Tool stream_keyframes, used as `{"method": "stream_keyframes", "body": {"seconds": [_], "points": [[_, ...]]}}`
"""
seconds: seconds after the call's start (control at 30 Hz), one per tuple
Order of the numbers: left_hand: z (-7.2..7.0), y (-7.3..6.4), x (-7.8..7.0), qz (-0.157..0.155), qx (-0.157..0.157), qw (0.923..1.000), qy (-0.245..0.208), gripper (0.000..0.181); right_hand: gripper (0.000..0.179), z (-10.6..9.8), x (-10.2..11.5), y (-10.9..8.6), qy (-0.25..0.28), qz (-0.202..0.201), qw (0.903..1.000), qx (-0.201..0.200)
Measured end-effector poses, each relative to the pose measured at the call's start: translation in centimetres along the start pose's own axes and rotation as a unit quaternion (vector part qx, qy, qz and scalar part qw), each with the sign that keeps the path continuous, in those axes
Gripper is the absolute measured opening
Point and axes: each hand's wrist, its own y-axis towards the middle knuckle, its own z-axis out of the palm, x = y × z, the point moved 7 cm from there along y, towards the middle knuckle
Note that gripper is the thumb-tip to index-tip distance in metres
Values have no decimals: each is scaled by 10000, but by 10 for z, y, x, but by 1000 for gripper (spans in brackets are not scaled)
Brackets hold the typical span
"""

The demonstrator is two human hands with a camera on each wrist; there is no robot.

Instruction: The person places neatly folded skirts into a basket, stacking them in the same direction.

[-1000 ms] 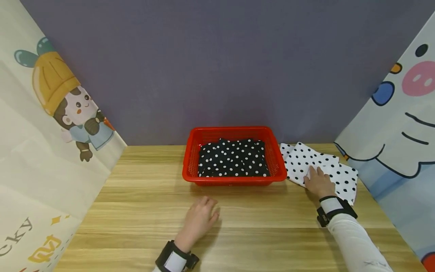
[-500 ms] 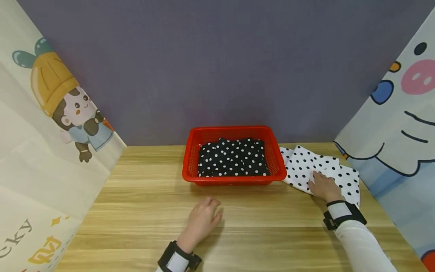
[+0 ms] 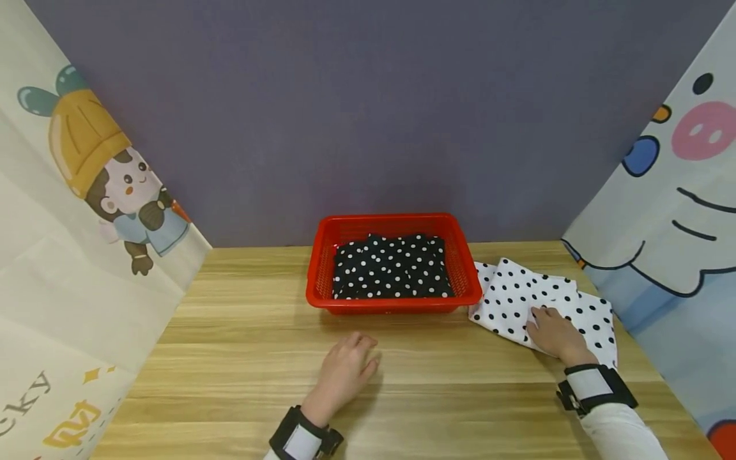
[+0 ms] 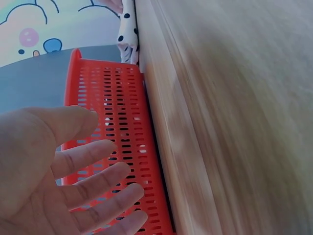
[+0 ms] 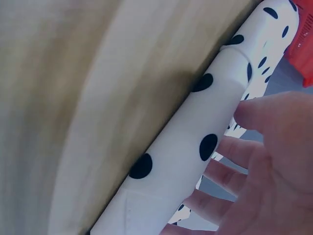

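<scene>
My right hand point(image 3: 559, 335) lies on top of a folded white cloth with black dots point(image 3: 506, 300), at the right of the table. In the right wrist view, the fingers point(image 5: 230, 176) and thumb of that hand rest along the top of the thick folded edge, thumb and forefinger apart. The cloth's left edge reaches the right side of a red plastic basket point(image 3: 397, 306). Folded black cloth with white dots point(image 3: 393, 268) fills much of the basket. My left hand point(image 3: 342, 374) hovers in front of the basket, holding nothing, its fingers spread loosely in the left wrist view.
The basket stands at the back of a wood-grain table point(image 3: 259, 345), close to a grey wall point(image 3: 368, 115). Printed panels with cartoon figures, one on the left point(image 3: 86, 268) and one on the right point(image 3: 661, 243), border the table. Both wrists carry black straps.
My right hand has moved toward me and slightly right, and the white dotted cloth has slid along with it. The left hand has barely shifted; the basket stays in place.
</scene>
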Motion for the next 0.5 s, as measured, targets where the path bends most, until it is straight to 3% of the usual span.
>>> {"method": "stream_keyframes", "body": {"seconds": [0.5], "points": [[2,4,-11,136,-5,9999,-67,29,40,5,2,-37,241,-239,9975,-623]]}}
